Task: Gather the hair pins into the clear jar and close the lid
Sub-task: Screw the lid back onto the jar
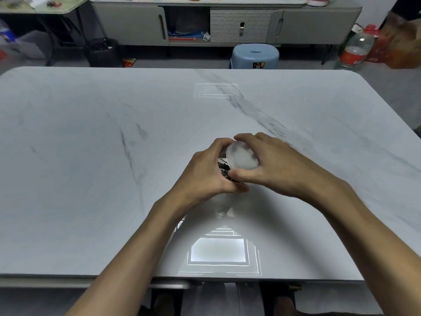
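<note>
A clear jar point(224, 168) with dark hair pins point(222, 166) inside stands near the middle of the marble table point(91, 156), mostly hidden by both hands. My left hand point(205, 172) wraps around the jar's body from the left. My right hand point(268, 163) grips the translucent white lid point(242, 157) on top of the jar, thumb at the near edge and fingers over the far rim. The lid sits tilted toward me over the jar's mouth. I cannot tell whether it is fully seated.
Bright light reflections lie on the table near its front edge point(218, 249). Beyond the far edge stand a blue stool point(255, 56), a black bin point(103, 52), a grey cabinet point(227, 21) and a plastic bottle point(355, 51) at the right.
</note>
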`<state>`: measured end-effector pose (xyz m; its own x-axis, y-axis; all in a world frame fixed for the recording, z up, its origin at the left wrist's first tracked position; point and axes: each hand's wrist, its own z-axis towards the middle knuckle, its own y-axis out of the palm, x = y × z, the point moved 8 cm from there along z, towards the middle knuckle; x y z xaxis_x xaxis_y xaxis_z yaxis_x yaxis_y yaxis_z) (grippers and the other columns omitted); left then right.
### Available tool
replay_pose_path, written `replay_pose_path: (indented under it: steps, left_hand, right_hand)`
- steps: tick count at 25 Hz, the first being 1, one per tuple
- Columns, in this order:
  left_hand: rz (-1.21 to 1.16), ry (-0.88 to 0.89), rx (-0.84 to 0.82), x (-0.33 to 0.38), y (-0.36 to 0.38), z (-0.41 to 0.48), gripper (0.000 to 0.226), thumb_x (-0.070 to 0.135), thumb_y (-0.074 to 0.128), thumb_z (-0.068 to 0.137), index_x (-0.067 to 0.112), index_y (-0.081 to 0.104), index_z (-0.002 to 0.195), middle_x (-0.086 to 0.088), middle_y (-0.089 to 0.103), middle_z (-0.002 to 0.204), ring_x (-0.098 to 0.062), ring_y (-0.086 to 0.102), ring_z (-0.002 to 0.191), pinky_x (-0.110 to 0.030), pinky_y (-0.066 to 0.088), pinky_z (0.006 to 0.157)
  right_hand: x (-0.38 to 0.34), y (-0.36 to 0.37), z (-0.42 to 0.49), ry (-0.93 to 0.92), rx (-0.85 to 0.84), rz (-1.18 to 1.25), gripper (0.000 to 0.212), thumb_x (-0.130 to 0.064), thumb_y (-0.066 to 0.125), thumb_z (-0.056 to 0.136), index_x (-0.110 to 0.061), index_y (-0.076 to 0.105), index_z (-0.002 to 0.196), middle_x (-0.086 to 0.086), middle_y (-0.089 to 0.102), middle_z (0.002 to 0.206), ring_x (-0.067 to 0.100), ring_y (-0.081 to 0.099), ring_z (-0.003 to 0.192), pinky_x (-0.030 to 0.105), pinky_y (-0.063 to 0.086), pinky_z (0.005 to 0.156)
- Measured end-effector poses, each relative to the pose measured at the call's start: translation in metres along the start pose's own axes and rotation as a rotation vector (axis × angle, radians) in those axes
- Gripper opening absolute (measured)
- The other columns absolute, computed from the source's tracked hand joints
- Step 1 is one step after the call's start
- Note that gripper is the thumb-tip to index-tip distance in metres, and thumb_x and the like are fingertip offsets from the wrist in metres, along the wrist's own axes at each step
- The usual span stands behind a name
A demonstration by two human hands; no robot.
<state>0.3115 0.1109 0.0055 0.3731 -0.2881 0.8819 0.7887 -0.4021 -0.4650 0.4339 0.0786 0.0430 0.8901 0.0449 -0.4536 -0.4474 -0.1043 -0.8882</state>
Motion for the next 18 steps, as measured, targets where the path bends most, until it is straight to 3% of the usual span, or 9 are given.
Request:
replay_pose_path:
  steps: [5, 9, 12, 18]
  left_hand:
    - [-0.024, 0.017, 0.027, 0.001, -0.003, 0.003, 0.078, 0.031, 0.088, 0.048, 0.037, 0.052, 0.118, 0.019, 0.068, 0.103, 0.003, 0.068, 0.087, -0.016, 0.052, 0.071]
    - [-0.009, 0.013, 0.032, 0.002, 0.001, 0.001, 0.075, 0.032, 0.087, 0.048, 0.04, 0.053, 0.115, 0.022, 0.068, 0.099, 0.004, 0.067, 0.085, -0.012, 0.05, 0.068]
    - [0.011, 0.038, 0.072, 0.006, 0.001, -0.001, 0.074, 0.033, 0.086, 0.051, 0.041, 0.05, 0.116, 0.02, 0.067, 0.101, 0.006, 0.066, 0.085, -0.008, 0.047, 0.066]
    - [-0.008, -0.02, -0.012, 0.015, 0.031, -0.012, 0.073, 0.032, 0.086, 0.059, 0.04, 0.046, 0.119, 0.019, 0.064, 0.107, 0.008, 0.063, 0.092, -0.012, 0.05, 0.074]
  right_hand:
    - [0.004, -0.001, 0.001, -0.029, 0.022, 0.112, 0.086, -0.068, 0.059, 0.062, -0.041, 0.035, 0.14, -0.009, 0.051, 0.125, 0.012, 0.051, 0.113, 0.03, 0.043, 0.088]
    - [0.01, -0.001, 0.0, 0.035, 0.103, 0.149, 0.079, -0.069, 0.062, 0.053, -0.038, 0.048, 0.124, -0.01, 0.057, 0.108, 0.011, 0.055, 0.1, 0.029, 0.048, 0.079]
    - [0.014, 0.002, -0.003, 0.066, 0.159, 0.253, 0.084, -0.067, 0.067, 0.053, -0.036, 0.048, 0.129, -0.008, 0.058, 0.111, 0.01, 0.056, 0.1, 0.019, 0.044, 0.072]
    - [0.035, 0.008, -0.023, 0.18, 0.222, 0.237, 0.084, -0.058, 0.073, 0.061, -0.028, 0.044, 0.134, 0.002, 0.053, 0.116, 0.019, 0.055, 0.103, 0.031, 0.048, 0.079]
